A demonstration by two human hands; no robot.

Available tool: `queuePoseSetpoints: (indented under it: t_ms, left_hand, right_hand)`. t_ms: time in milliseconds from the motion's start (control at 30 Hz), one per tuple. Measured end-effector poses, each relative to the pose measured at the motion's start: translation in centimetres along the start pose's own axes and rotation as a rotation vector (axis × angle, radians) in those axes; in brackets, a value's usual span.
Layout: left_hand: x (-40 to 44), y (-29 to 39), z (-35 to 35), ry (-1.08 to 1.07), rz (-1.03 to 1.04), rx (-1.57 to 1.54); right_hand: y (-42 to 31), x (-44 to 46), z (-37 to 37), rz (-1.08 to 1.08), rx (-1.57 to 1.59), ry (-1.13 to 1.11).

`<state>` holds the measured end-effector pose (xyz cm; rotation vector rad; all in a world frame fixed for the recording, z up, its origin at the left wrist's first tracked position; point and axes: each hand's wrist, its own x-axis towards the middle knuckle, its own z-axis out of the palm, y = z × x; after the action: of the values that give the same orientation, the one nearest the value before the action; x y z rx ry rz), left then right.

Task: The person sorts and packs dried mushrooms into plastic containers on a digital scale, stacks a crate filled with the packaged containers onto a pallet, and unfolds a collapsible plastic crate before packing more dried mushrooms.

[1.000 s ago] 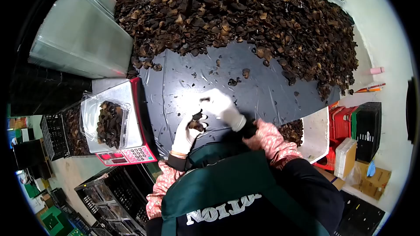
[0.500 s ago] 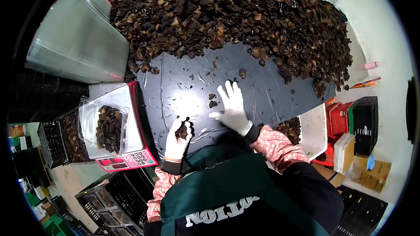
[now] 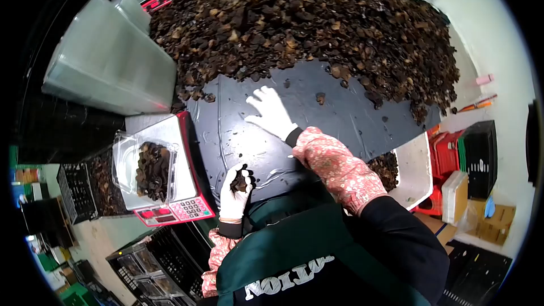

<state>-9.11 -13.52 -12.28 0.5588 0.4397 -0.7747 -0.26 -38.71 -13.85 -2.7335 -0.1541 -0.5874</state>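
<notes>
My left hand (image 3: pixel 230 199), in a white glove, is curled around a few dark wood ear mushroom pieces (image 3: pixel 240 182) close to my apron. My right hand (image 3: pixel 271 114), also gloved in white, stretches out palm down over the dark table covering (image 3: pixel 340 119). Its fingers are spread and hold nothing. Beyond the fingertips lies a large heap of brown-black wood ear mushrooms (image 3: pixel 294 28). To the left, a clear plastic box (image 3: pixel 126 161) with mushrooms inside rests on a red and silver scale (image 3: pixel 192 207).
Tall stacks of clear plastic containers (image 3: pixel 113 59) stand at the left behind the scale. A white bin (image 3: pixel 416 173) holding mushrooms is at my right, near red and black crates (image 3: pixel 479 158). Black crates (image 3: pixel 164 255) sit low on the left.
My right hand has moved left and farther forward across the table, its fingers still spread. Small pieces near it are no longer visible. The left hand keeps its mushrooms.
</notes>
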Motion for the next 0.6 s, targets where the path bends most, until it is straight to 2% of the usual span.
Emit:
queuePoseSetpoints:
  t_ms: [33, 100, 167, 200, 233, 267, 367, 433, 467, 500, 533, 567, 600]
  left_hand:
    - [0.2, -0.1, -0.1, 0.008, 0.008, -0.005]
    - [0.7, -0.2, 0.2, -0.008, -0.019, 0.01]
    - [1.2, -0.1, 1.3, -0.014, -0.036, 0.01]
    - [1.6, 0.0, 1.8, -0.036, -0.034, 0.042]
    - [2.1, 0.1, 2.3, -0.045, -0.049, 0.051]
    - [2.7, 0.2, 3.0, -0.063, -0.054, 0.078]
    - [4.8, 0.2, 5.4, -0.087, -0.027, 0.208]
    - [6.7, 0.0, 7.2, -0.17, -0.003, 0.295]
    - [7.7, -0.3, 8.2, -0.196, 0.03, 0.375]
    - [8.7, -0.6, 9.3, -0.223, 0.064, 0.453]
    - [10.1, -1.0, 10.2, -0.233, 0.07, 0.496]
    - [11.6, -1.5, 11.1, -0.244, 0.076, 0.537]
    - [12.7, -2.3, 12.6, -0.259, 0.128, 0.567]
  right_hand:
    - [-0.1, -0.3, -0.4, -0.033, 0.161, -0.021]
    - [-0.5, -1.6, -0.1, -0.051, 0.072, -0.108]
    - [-0.8, -4.6, -1.7, -0.063, -0.081, -0.091]
    - [-0.7, -6.3, -2.5, 0.013, -0.114, -0.175]
    - [-0.2, -8.5, -3.8, 0.038, -0.158, -0.17]
    - [0.8, -12.1, -4.0, 0.015, -0.202, -0.012]
    - [1.0, -19.6, -11.5, 0.199, -0.254, -0.225]
    - [0.5, -24.1, -16.0, 0.525, -0.174, -0.269]
    - [1.3, -28.1, -16.2, 0.551, -0.277, -0.287]
    - [0.6, -29.2, -18.2, 0.655, -0.33, -0.449]
    - [0.5, -31.3, -19.0, 0.643, -0.372, -0.461]
    - [0.2, -32.4, -19.7, 0.584, -0.402, -0.306]
    - [0.2, -32.6, -19.6, 0.649, -0.36, -0.224]
